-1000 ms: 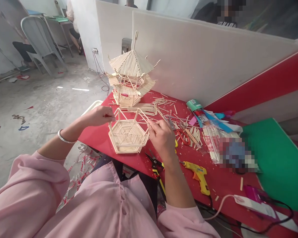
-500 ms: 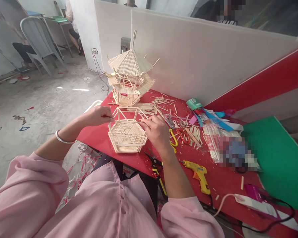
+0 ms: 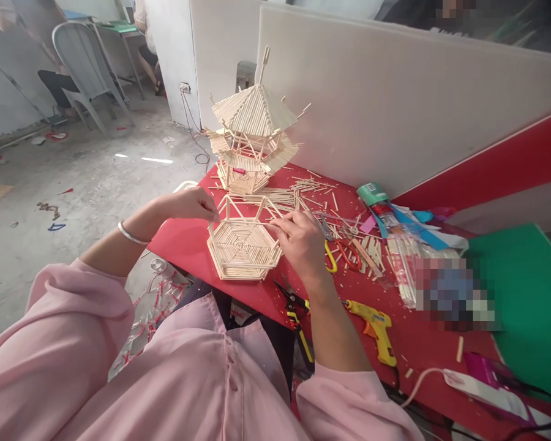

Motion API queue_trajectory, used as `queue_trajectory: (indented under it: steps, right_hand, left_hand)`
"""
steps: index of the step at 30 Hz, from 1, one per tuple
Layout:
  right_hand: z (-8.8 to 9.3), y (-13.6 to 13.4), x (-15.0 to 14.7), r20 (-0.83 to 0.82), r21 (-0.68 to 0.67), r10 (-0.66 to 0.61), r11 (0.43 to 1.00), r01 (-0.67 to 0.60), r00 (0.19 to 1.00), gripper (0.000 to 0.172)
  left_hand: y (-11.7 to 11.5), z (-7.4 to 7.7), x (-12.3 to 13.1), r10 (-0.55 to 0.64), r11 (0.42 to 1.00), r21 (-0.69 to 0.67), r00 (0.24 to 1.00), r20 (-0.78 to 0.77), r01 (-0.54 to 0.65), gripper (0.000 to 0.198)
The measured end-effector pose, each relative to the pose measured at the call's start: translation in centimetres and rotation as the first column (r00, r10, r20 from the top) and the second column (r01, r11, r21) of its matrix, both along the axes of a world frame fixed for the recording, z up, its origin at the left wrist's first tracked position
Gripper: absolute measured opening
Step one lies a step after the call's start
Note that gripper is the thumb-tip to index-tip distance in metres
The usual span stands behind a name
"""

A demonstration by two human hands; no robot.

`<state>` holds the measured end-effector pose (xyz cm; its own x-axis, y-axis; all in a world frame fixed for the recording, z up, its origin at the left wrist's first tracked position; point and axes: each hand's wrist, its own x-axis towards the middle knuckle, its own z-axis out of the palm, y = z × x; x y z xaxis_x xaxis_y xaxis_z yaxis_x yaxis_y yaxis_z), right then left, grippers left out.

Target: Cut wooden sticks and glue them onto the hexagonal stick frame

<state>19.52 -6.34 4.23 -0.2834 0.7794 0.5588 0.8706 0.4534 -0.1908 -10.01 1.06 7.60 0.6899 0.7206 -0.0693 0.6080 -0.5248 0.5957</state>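
Note:
A thin wooden stick [image 3: 247, 222] spans level between my two hands, across the back part of a hexagonal stick frame [image 3: 242, 250]. My left hand [image 3: 195, 204] pinches its left end by the frame's left corner, the fingertips partly hidden. The other end sits between the thumb and fingers of my right hand [image 3: 301, 237], at the frame's right side. Ringed sticks make up the frame's floor, and slanted sticks stand along its back edge. Whether the held stick touches the frame's posts, I cannot tell. Just behind is a tiered pagoda model [image 3: 252, 128] of similar sticks.
Loose sticks [image 3: 280, 197] litter the red table [image 3: 177, 236]. Black-and-yellow pliers [image 3: 296, 315] lie at the front edge, with a yellow glue gun [image 3: 376, 327] to their right. Scissors [image 3: 331, 254], a green-labelled container [image 3: 371, 193] and a green board [image 3: 528, 294] are farther right. A pale partition [image 3: 349, 104] stands behind.
The whole scene has shifted slightly right in view as the camera turned. Both hands keep their hold on the stick over the frame, with little visible movement.

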Motion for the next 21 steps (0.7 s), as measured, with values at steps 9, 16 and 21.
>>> queue_trajectory:
  steps: [9,16,21]
  right_hand:
    - [-0.1,0.1,0.3,-0.024,-0.005,0.028,1.000,-0.028,0.999,0.014]
    - [0.0,0.1,0.4,-0.034,-0.009,0.034,0.999,-0.035,0.999,0.012]
    - [-0.1,0.0,0.5,-0.065,-0.009,0.040,0.999,-0.040,0.997,0.013]
  left_hand:
    - [2.0,-0.4,0.0,-0.033,0.999,-0.033,0.999,-0.013,0.032,0.018]
    - [1.5,-0.4,0.2,-0.023,0.993,-0.113,0.999,0.026,0.026,0.017]
    - [0.9,0.2,0.6,0.107,0.959,-0.261,0.994,-0.037,-0.113,0.018]
